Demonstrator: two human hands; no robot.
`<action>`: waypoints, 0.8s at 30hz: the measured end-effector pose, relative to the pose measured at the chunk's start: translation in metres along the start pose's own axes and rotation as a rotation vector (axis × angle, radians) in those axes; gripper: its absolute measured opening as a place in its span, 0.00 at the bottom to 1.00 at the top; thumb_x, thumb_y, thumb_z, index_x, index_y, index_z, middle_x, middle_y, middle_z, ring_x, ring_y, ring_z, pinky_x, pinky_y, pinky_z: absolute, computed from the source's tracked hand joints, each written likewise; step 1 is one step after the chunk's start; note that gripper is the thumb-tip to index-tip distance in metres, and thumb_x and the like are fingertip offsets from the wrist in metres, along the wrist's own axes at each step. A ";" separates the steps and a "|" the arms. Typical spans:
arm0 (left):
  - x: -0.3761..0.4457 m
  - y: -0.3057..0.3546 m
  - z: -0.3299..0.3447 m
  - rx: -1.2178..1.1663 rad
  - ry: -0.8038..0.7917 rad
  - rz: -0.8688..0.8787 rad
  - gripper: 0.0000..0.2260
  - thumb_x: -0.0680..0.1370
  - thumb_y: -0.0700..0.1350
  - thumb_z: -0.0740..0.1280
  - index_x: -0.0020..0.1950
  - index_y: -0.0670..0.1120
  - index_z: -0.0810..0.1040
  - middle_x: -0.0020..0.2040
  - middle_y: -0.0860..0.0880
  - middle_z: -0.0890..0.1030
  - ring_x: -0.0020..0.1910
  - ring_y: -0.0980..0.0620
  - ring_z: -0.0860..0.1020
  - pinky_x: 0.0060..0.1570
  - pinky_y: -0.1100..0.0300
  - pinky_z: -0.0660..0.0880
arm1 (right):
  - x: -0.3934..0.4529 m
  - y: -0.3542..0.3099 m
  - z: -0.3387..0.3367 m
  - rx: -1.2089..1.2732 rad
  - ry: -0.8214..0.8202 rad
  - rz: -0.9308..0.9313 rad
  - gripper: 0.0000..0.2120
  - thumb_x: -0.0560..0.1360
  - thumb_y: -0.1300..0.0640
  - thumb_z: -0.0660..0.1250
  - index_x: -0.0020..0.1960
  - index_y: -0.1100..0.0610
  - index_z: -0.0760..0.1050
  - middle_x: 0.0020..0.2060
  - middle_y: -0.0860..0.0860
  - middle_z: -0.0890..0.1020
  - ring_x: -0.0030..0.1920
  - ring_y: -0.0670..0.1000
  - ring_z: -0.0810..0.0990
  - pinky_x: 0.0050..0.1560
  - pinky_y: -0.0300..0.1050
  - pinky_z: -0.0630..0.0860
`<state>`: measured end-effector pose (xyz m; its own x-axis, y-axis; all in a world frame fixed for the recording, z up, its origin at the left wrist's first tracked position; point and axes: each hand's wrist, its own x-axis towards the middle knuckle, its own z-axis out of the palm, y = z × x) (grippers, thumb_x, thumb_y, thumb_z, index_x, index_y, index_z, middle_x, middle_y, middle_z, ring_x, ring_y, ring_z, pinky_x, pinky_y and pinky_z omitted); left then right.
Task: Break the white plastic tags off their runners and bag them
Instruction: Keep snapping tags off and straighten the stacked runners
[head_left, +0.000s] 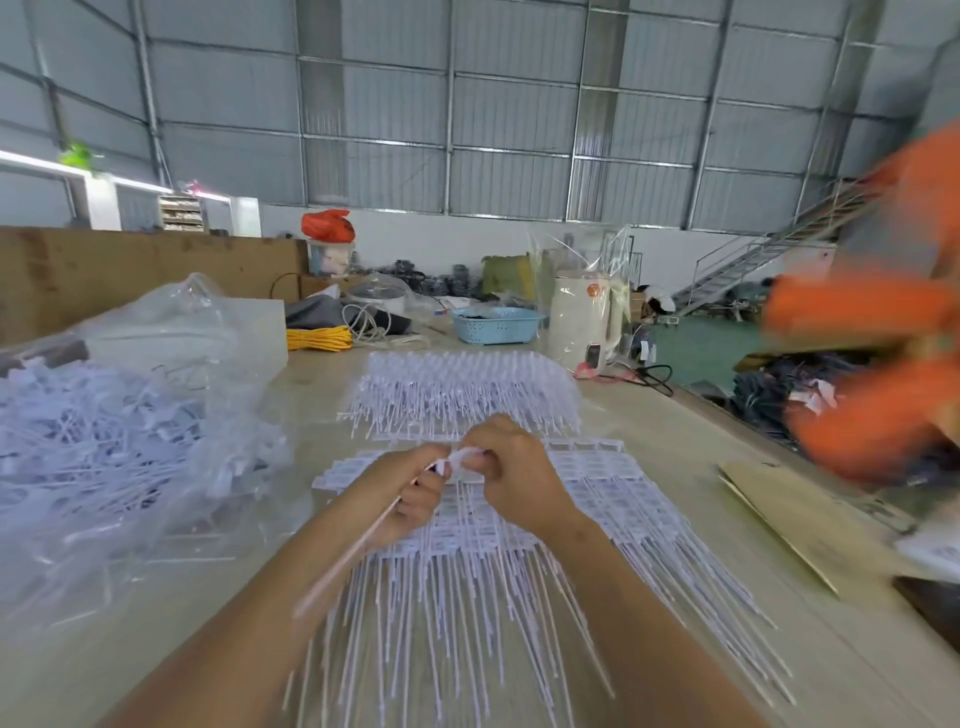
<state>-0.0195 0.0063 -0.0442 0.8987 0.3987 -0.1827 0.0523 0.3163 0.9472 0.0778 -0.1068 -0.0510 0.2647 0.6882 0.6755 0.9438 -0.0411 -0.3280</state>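
Tag (457, 461) pinched btwn both hands, left (410, 493) & right (511, 475); stem slants toward viewer's left

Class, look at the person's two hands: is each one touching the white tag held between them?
Touching. The head view shows the left hand and right hand both pinching the white tag, with fingertips closed on it.

A factory or warehouse hall, shown by its tall corrugated metal walls (498, 104) on a steel frame, a metal staircase (769, 254) at the far right, and a long worktable (675, 431) stacked with moulded white plastic tags (597, 483) beside a clear bag (130, 415) of loose ones.
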 end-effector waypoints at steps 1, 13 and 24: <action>-0.002 0.003 -0.003 -0.059 -0.080 -0.026 0.13 0.79 0.45 0.62 0.34 0.45 0.69 0.19 0.55 0.61 0.14 0.61 0.58 0.12 0.70 0.54 | 0.001 0.001 -0.001 0.035 0.037 0.025 0.07 0.75 0.71 0.61 0.42 0.67 0.76 0.37 0.58 0.76 0.41 0.53 0.72 0.40 0.43 0.65; 0.007 -0.010 0.004 -0.021 0.135 0.218 0.17 0.78 0.56 0.62 0.48 0.41 0.73 0.29 0.48 0.75 0.24 0.53 0.70 0.26 0.62 0.67 | 0.002 0.005 -0.017 1.021 0.284 0.592 0.03 0.76 0.68 0.64 0.45 0.62 0.74 0.31 0.56 0.69 0.27 0.47 0.68 0.27 0.37 0.68; -0.007 -0.017 0.023 0.155 -0.013 0.368 0.16 0.76 0.28 0.59 0.61 0.41 0.75 0.45 0.44 0.80 0.41 0.49 0.76 0.39 0.59 0.69 | 0.000 -0.018 0.005 0.831 0.206 0.596 0.06 0.74 0.67 0.67 0.45 0.58 0.77 0.35 0.52 0.83 0.36 0.50 0.81 0.38 0.43 0.78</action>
<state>-0.0169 -0.0218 -0.0533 0.8752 0.4496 0.1788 -0.2099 0.0200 0.9775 0.0598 -0.1023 -0.0481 0.7454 0.5801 0.3285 0.2358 0.2314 -0.9438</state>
